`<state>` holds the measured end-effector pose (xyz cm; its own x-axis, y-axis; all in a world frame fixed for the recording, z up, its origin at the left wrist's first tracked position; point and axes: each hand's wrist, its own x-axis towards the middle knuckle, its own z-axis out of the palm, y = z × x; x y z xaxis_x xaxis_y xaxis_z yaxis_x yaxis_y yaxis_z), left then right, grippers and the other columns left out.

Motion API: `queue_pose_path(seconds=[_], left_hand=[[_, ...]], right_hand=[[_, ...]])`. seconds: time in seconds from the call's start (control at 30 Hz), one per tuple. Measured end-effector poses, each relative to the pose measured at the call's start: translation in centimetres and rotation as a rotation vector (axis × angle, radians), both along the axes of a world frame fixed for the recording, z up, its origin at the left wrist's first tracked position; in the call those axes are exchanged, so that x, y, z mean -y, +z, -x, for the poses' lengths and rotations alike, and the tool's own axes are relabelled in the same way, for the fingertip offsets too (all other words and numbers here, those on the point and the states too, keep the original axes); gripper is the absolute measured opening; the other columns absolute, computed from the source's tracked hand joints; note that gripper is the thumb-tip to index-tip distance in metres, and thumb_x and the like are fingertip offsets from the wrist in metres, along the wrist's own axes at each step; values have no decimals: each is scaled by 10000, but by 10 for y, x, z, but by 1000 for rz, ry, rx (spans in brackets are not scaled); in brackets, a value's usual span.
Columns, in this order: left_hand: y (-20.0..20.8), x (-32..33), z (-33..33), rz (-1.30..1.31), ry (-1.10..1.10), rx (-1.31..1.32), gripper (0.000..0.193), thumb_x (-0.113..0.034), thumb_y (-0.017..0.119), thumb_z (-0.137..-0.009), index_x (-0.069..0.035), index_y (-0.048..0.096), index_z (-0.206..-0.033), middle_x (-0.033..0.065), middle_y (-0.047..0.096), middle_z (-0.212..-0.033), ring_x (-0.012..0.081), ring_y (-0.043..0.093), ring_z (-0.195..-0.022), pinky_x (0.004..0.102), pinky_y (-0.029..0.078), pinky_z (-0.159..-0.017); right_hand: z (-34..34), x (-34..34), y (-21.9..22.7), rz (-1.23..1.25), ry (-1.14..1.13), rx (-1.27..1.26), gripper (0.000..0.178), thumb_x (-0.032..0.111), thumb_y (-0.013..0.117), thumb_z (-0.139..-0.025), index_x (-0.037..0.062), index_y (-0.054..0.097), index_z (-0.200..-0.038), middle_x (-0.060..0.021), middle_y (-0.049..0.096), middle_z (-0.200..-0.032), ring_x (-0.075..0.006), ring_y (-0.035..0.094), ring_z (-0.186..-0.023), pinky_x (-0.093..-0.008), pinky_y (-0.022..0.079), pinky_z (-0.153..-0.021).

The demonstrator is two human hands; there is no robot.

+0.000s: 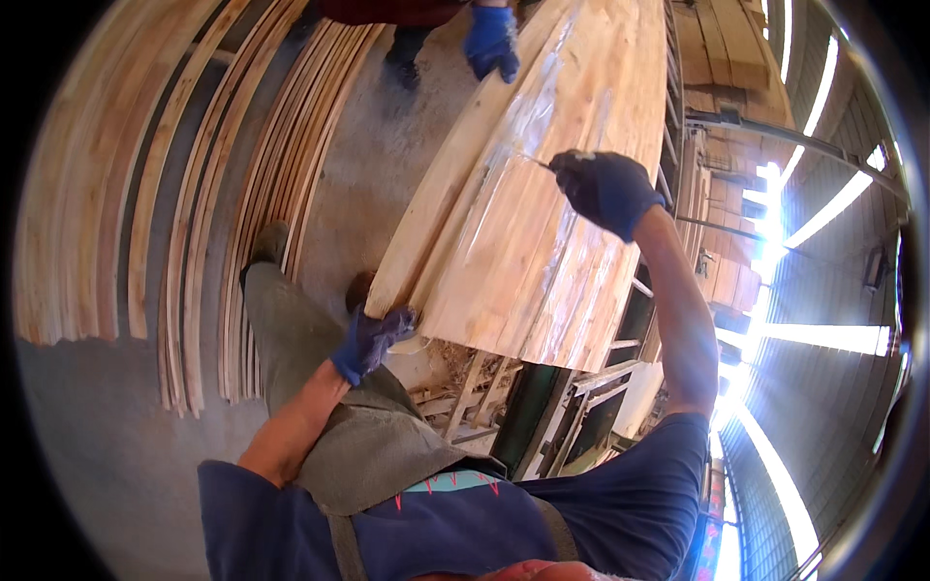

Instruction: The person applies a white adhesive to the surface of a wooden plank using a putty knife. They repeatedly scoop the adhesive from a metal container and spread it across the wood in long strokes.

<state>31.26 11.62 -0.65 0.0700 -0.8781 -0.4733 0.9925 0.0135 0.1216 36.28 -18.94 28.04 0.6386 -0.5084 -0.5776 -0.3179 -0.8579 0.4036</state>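
My left hand (373, 344), in a blue glove, is closed round the near end of a long wooden board (417, 228). That board lies along the left edge of a broad panel of pale planks (484, 281), with shiny wet-looking streaks running lengthwise over it. Above the panel's right side, my right hand (603, 189), in a dark blue glove, is closed on a thin tool whose narrow tip (535, 160) points left. Most of the tool is hidden in the fist, so its kind does not show. Another person's blue-gloved hand (492, 44) rests at the board's far left edge.
Stacks of long wooden strips (291, 145) and wide boards (77, 194) lie on the floor (116, 416) at left. Under the panel stands a frame (542, 421) with wood scraps beside it. More stacked timber (727, 48) is at far right, by bright wall gaps.
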Motion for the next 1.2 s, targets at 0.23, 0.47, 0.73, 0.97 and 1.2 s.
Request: queue_pose_path(seconds=[0.23,0.47,0.73,0.97,1.2], left_hand=[[-3,8,0,5,28,72,328,-245,763,-827,-78,645,-1082,25,658,-908,153,628,-812,311,510,-717],[16,10,-17,39,-13,184,269,-248,719,-873,-32,677,-1027,52,664,-891,148,640,-757,267,500,-629],[-2,9,-7,96,14,177,334,-231,730,-872,16,672,-1089,44,671,-883,128,644,-779,282,542,-704],[-8,7,-6,90,28,148,388,-224,737,-865,27,639,-1144,54,673,-904,139,654,-784,287,557,-708],[-34,19,11,99,53,23,441,-198,710,-876,21,578,-1236,102,658,-1039,189,664,-877,324,571,-752]], right_hand=[[57,-111,12,-42,208,102,156,217,651,-856,132,693,-980,-95,672,-746,-300,659,-606,-380,543,-570],[47,-159,18,-170,264,-29,180,211,662,-795,81,619,-913,-105,629,-791,-299,643,-740,-408,515,-646],[22,-194,16,-281,593,-369,189,201,639,-795,87,654,-946,-103,603,-837,-262,643,-699,-391,491,-583],[13,-164,8,10,643,-322,214,174,542,-879,41,658,-999,-136,637,-829,-268,665,-702,-413,511,-596],[33,-139,14,-59,301,-210,178,195,611,-843,165,686,-1001,-98,647,-856,-302,658,-722,-425,524,-676]])
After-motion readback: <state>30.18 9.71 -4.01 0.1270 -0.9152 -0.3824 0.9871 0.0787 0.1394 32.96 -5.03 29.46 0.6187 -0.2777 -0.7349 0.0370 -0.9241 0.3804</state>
